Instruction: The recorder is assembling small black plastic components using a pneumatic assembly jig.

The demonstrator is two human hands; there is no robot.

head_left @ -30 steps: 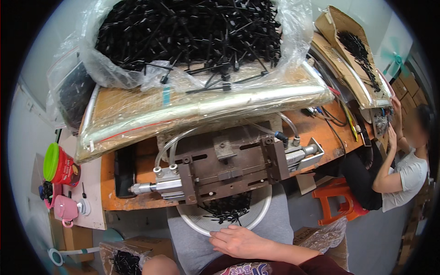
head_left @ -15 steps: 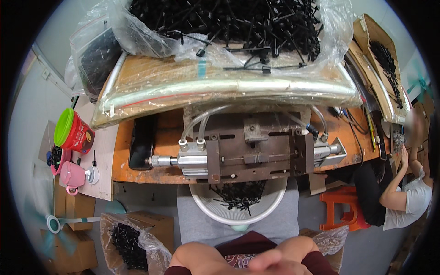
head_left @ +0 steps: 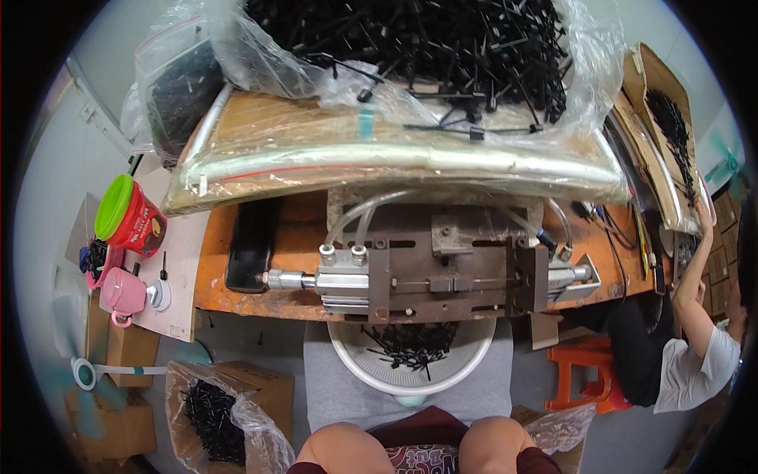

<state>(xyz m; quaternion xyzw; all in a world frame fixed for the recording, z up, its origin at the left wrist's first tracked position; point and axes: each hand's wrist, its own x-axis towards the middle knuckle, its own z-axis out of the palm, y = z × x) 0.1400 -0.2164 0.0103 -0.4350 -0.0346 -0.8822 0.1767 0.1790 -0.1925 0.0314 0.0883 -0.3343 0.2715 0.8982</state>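
Note:
Neither of my hands is in view. Only my bent bare left arm [head_left: 347,446] and right arm [head_left: 497,449] show at the lower edge, coming out of maroon sleeves. Nearest to them is a white perforated basket [head_left: 344,359] on my lap, with small black plastic parts [head_left: 410,344] in it. Beyond it, a brown metal fixture [head_left: 418,302] is mounted on the orange workbench [head_left: 217,272]. A silver cylinder [head_left: 345,288] sits at its left, another [head_left: 562,276] at its right, with clear air tubes [head_left: 355,207] attached.
A plastic-lined tray [head_left: 292,150] heaped with black parts [head_left: 426,47] overhangs the bench. At left stand a red bucket [head_left: 144,227] and pink cup [head_left: 124,291]. Lower left is a carton [head_left: 260,383]. A co-worker [head_left: 695,371] sits at right near an orange stool [head_left: 580,371].
The hand seen low before my chest has left the picture, and my arms have spread apart slightly. The view has shifted a little. The co-worker's arm now reaches up to a tray.

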